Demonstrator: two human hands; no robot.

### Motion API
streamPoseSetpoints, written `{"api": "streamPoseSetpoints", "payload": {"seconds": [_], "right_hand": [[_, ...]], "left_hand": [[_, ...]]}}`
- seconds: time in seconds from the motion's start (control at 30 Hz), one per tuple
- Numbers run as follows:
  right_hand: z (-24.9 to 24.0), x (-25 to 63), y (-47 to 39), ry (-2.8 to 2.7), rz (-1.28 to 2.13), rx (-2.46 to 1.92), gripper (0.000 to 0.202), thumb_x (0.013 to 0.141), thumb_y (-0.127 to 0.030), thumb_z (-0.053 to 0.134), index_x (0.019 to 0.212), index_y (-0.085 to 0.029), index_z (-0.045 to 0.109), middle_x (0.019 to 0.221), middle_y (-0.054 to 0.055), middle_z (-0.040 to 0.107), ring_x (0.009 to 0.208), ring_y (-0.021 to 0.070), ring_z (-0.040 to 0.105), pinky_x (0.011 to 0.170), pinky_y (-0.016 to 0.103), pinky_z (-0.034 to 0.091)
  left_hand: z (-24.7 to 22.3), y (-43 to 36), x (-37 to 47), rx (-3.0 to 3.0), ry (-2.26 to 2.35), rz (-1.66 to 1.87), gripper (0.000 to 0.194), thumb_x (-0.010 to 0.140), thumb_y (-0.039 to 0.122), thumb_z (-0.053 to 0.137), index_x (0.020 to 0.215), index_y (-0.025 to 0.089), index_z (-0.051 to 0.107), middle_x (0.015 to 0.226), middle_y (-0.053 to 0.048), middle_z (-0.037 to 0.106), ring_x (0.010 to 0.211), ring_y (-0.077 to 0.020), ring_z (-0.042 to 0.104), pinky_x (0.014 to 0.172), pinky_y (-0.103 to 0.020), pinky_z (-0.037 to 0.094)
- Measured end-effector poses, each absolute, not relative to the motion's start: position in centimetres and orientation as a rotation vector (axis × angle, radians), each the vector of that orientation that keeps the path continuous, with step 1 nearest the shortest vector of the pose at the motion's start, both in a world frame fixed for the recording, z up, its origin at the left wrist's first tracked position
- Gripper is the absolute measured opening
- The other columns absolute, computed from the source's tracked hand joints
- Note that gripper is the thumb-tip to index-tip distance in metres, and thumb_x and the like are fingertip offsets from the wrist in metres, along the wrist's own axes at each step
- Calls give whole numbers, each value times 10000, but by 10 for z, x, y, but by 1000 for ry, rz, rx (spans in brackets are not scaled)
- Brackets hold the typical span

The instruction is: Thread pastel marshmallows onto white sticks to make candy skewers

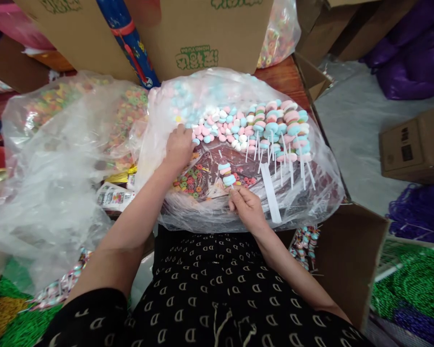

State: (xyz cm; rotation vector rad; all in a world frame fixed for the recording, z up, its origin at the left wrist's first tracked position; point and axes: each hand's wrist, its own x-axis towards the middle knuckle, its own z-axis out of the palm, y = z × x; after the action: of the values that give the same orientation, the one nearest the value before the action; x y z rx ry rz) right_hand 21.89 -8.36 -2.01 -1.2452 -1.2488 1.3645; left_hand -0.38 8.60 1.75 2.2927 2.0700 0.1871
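Observation:
Between the fingers of my right hand (244, 205) is the white stick of a candy skewer (225, 172), threaded with brown, blue and pink pieces. My left hand (181, 144) touches the left edge of a pile of loose pink, blue and white candies (220, 123); its fingertips are partly hidden among them. Small coloured rings (191, 182) lie below that hand. Finished-looking skewers (289, 125) are stacked at the right of the pile, sticks toward me. A bundle of white sticks (270, 193) lies right of my right hand. All rest on a clear plastic bag (311, 202).
A large cardboard box (231, 43) stands behind, with a blue tube (128, 43) leaning on it. Bags of coloured rings (58, 103) lie left. An open carton (347, 255) stands at the lower right, near green strands (412, 284).

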Motion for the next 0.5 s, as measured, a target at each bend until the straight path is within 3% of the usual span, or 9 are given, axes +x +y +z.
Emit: {"api": "streamPoseSetpoints", "payload": {"seconds": [0.3,0.5], "right_hand": [[-19,219,-85,-1311,1325,-1248,441,1013,-642,573,957,-227,709,565,-56,579,507,138,505,578,290,433],[-19,219,-84,-1305,1317,-1255,440,1015,-634,570,997,-222,724,563,-58,570,507,141,511,580,292,444]], "left_hand": [[27,89,-16,2281,2064,293,291,937,250,519,1147,170,704,1245,-202,720,1211,-386,639,1072,-491,492],[27,85,-5,2394,1927,10,349,939,218,499,1182,159,741,1236,-217,719,1190,-406,644,1053,-537,469]]}}
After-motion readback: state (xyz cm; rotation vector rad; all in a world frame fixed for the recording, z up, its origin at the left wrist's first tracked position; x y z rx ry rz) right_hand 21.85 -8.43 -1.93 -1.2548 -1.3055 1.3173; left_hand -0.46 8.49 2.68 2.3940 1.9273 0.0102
